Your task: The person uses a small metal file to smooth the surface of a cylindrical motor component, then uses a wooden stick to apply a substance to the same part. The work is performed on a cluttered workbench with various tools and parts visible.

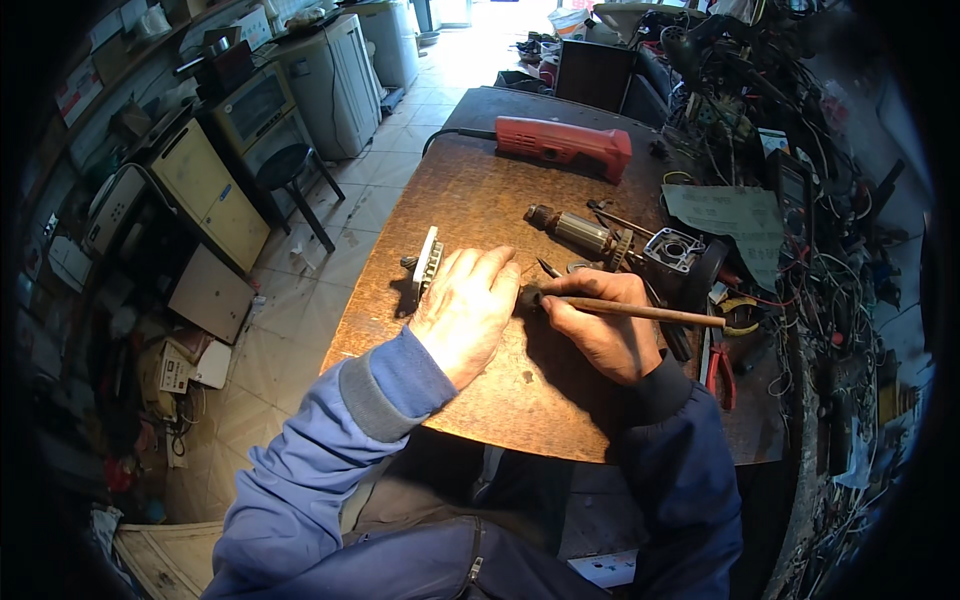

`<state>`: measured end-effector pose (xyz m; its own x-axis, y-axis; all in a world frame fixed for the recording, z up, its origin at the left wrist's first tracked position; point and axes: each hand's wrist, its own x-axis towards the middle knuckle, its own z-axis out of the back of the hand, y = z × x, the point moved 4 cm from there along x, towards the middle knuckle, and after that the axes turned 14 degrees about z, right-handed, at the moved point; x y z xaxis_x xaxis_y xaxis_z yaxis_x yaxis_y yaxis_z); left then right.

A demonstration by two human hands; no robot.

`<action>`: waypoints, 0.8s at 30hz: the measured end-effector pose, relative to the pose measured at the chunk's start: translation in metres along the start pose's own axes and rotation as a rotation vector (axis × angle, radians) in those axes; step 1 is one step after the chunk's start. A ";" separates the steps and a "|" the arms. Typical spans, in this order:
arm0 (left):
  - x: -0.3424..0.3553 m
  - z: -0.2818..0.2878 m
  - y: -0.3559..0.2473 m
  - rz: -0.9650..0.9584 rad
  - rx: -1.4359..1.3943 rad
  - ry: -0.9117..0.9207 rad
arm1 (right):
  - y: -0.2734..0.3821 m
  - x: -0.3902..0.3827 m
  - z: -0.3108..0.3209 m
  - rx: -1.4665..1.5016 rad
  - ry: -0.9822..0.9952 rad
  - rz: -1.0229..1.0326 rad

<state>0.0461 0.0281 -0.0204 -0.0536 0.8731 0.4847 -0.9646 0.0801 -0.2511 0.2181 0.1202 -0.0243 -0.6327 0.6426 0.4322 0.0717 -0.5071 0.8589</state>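
My left hand (465, 310) is closed over a metal part with a pale flat plate (427, 262), which stands on edge on the wooden tabletop. The palm and fingers hide most of that part. Close beside it, my right hand (605, 325) grips a hammer by its wooden handle (660, 313), close to the small dark head. The handle's free end points right, and the head is near my left fingertips. Beyond my right hand lie a motor armature (580, 230) with a gear on its shaft and a square metal housing (672, 250).
A red power tool body (565, 147) with a black cord lies at the table's far end. Right of the housing are a greenish paper sheet (728, 215), a multimeter (792, 188) and red-handled pliers (720, 372). Tangled wires crowd the right edge; a black stool (287, 168) stands left.
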 end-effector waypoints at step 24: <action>0.001 0.003 -0.004 0.039 0.025 -0.005 | -0.003 0.001 0.004 -0.091 -0.005 0.024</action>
<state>0.0489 0.0270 -0.0168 -0.0929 0.8727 0.4793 -0.9679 0.0338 -0.2490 0.2200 0.1246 -0.0251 -0.6279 0.6322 0.4539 0.0165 -0.5723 0.8199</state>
